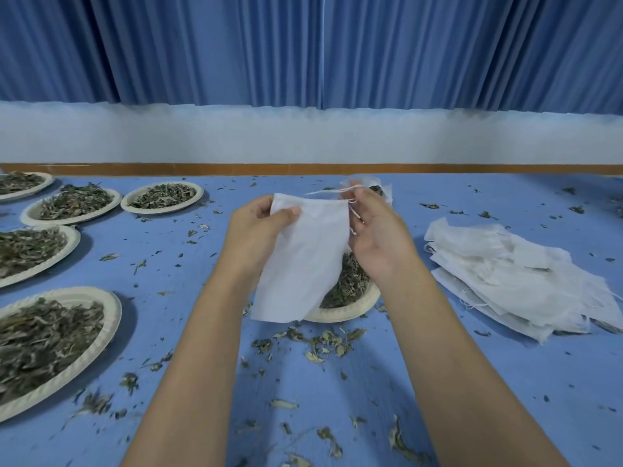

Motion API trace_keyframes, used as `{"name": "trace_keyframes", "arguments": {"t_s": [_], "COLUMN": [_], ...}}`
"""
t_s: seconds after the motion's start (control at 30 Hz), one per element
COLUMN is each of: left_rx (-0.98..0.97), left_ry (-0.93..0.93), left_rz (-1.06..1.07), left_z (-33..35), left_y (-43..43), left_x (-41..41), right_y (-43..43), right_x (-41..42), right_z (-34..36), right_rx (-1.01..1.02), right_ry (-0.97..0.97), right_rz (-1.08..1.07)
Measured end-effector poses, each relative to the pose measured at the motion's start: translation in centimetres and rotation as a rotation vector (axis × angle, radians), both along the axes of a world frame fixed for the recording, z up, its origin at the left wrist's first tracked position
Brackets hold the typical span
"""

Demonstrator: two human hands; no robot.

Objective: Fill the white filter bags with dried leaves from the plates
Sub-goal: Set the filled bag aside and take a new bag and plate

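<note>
Clutter flanking the middle
Plates (113, 310) are lining the left, stacked bags (512, 278) filling the right, leaf-strewn tabletop (364, 385) lying open between.

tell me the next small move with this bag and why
Probably pull apart the top edges of the bag to open its mouth. The left hand and right hand pinch it at its upper corners, it hangs flat and looks empty, and a plate of dried leaves sits just below.
</note>
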State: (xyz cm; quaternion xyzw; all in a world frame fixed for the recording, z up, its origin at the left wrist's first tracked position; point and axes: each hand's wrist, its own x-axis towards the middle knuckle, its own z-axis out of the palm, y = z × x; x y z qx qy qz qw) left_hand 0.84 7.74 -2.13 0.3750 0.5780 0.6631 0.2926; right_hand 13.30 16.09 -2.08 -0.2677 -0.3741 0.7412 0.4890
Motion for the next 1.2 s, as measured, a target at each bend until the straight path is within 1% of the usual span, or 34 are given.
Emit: {"name": "trace_keyframes", "arguments": {"t_s": [0.07, 0.1, 0.13, 0.17, 0.27, 0.3, 0.33, 0.37, 0.43, 0.5, 0.57, 0.67, 0.8, 0.9, 1.0, 1.1, 1.2], "left_rx": [-0.005, -0.003, 0.006, 0.025, 0.086, 0.083, 0.075, 0.074, 0.106, 0.118, 0.109, 0.13, 0.142, 0.126, 0.113, 0.107, 0.102], "left_ry": [-0.018, 0.003, 0.03, 0.057, 0.155, 0.223, 0.307, 0.38, 0.46, 0.52, 0.542, 0.467, 0.427, 0.414, 0.444, 0.414, 0.453], "left_rz": [0.094, 0.152, 0.202, 0.244, 0.318, 0.346, 0.375, 0.396, 0.393, 0.372, 0.332, 0.267, 0.196, 0.218, 0.258, 0.268, 0.297], "left_z": [-0.2, -0.3, -0.4, -0.4, -0.3, -0.3, -0.3, -0.3, -0.1, 0.1, 0.2, 0.3, 0.1, -0.2, -0.6, -1.0, -1.4], "left_y": [-0.1, -0.1, -0.1, -0.1, -0.2, -0.2, -0.2, -0.2, -0.3, -0.4, -0.4, -0.3, -0.2, -0.1, 0.2, 0.3, 0.5], "left_x": [-0.5, -0.7, -0.8, -1.0, -1.0, -1.0, -0.9, -0.8, -0.3, 0.0, 0.1, 0.0, 0.3, 0.5, 0.6, 0.6, 0.6], "right_y": [0.3, 0.5, 0.6, 0.7, 0.8, 0.7, 0.6, 0.4, -0.1, -0.6, -0.8, -0.7, -0.5, -0.4, -0.3, -0.2, -0.2], "right_x": [0.7, 1.2, 1.6, 1.9, 2.0, 1.7, 1.5, 1.2, 0.5, -0.2, -0.4, -0.2, 0.0, 0.0, 0.1, 0.1, -0.1], "right_z": [-0.1, -0.1, -0.2, -0.3, -0.4, -0.4, -0.3, -0.1, 0.0, 0.0, -0.1, -0.1, -0.4, -0.7, -0.8, -0.8, -0.9], "right_rx": [-0.161, -0.18, -0.151, -0.081, 0.249, 0.35, 0.436, 0.495, 0.533, 0.481, 0.416, 0.446, 0.492, 0.497, 0.45, 0.436, 0.465], "right_ry": [0.144, 0.143, 0.08, -0.037, -0.48, -0.568, -0.609, -0.611, -0.562, -0.475, -0.354, -0.266, -0.317, -0.353, -0.32, -0.299, -0.359], "right_rz": [-0.006, -0.02, -0.045, -0.084, -0.273, -0.323, -0.333, -0.295, -0.128, 0.039, 0.101, 0.05, -0.061, -0.103, -0.072, -0.058, -0.103]}}
